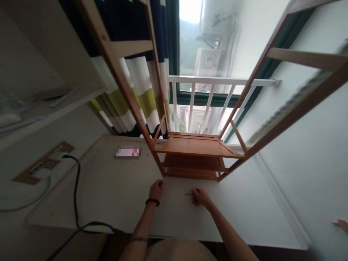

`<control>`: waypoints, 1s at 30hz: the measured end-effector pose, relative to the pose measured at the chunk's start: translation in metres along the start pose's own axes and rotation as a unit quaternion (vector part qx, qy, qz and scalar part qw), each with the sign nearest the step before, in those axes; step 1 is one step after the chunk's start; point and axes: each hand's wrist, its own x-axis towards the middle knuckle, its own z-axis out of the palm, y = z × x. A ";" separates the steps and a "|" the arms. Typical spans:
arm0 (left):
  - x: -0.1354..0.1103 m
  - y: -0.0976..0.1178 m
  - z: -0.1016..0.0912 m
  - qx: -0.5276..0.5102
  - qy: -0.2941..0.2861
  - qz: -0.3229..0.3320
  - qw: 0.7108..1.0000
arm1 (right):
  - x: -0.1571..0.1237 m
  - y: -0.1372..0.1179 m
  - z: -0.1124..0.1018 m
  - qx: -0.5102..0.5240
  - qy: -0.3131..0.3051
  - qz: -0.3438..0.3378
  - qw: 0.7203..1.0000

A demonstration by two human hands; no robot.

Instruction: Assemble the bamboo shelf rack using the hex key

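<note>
A wooden shelf rack (195, 145) stands upright on the white tabletop (119, 197) before me, its posts rising past the top of the view. My left hand (157, 190), with a dark bracelet at the wrist, is closed just in front of the rack's left front foot; what its fingers pinch, if anything, is hidden. To the right of it, over the table, my right hand (200, 197) is closed on a thin dark rod (188, 194) that points left. The rod is too small to name more exactly.
A blurred-out pink item (127, 152) lies at the back left of the table. Wall sockets (45, 163) and a black cable (77, 192) run along the left. Behind the rack are a striped curtain (141, 94) and a white railing (212, 80). Another person's hand (341, 224) shows at the right edge.
</note>
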 end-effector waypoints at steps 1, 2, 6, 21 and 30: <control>0.006 -0.015 -0.008 0.013 0.006 -0.003 1.000 | 0.005 -0.005 0.016 -0.011 0.004 -0.005 1.000; 0.012 -0.027 -0.015 0.027 0.013 -0.003 1.000 | 0.010 -0.010 0.029 -0.024 0.012 -0.011 1.000; 0.034 -0.060 -0.038 0.096 0.046 0.011 0.994 | 0.022 -0.028 0.060 -0.099 0.064 -0.035 0.992; 0.076 -0.101 -0.060 0.267 0.109 0.142 0.947 | 0.020 -0.045 0.124 -0.497 0.180 -0.089 0.845; 0.155 -0.078 -0.061 0.226 0.049 0.150 0.961 | 0.027 -0.058 0.116 -0.560 0.122 -0.095 0.814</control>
